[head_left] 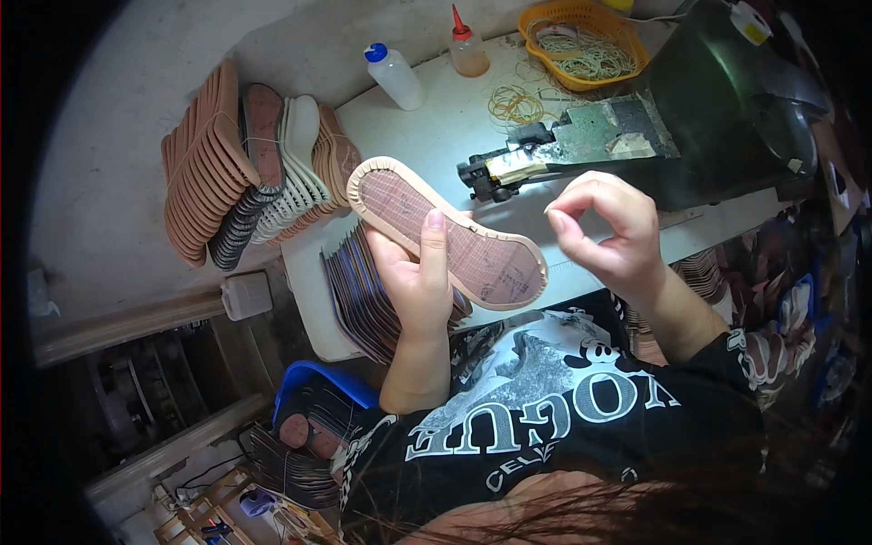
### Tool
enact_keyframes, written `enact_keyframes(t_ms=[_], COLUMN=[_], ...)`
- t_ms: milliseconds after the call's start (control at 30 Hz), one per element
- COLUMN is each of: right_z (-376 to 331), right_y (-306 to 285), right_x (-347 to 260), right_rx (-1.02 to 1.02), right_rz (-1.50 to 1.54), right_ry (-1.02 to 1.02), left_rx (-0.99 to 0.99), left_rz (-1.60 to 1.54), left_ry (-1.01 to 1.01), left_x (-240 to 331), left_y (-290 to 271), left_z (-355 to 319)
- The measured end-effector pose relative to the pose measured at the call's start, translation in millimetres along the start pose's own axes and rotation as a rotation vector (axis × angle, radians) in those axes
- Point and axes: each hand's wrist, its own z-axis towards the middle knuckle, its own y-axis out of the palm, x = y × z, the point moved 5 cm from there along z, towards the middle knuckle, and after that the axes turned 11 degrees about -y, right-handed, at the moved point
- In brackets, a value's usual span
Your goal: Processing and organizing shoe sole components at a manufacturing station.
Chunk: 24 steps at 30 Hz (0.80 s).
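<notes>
My left hand [420,282] is closed around a shoe insole [454,245], thumb pressed on its face and fingers underneath. The insole has a brownish-red, grid-lined face and a pale beige wrapped rim with small pleats at the rounded end. It is held tilted above the white table [427,136]. To its right, my right hand [613,227] hangs in the air, apart from the insole. Its index finger and thumb curl together in a pinch; whatever may be between the tips is too small to make out. Just beyond stands a dark green sewing machine [718,100].
Stacks of tan insoles [204,173] and white insoles [295,173] stand at the far left. Dark insoles [363,291] lie by the table's left edge. At the back are a blue-capped bottle [395,77], a red-tipped bottle [468,54] and a yellow basket [581,45] of bands.
</notes>
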Motion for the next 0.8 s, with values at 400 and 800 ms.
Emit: enact_keyframes(t_ms=[400,800], right_z=[-93,-41], right_y=[54,59], right_x=[24,53], right_rx=[0.270,0.407], right_rz=[0.925,0.873], right_ry=[0.833,0.825], left_rx=[-0.001,-0.183], left_rz=[0.674,0.576], left_ry=[0.059,-0.215], left_x=[-36,-60], left_y=[32,31], left_z=[83,156])
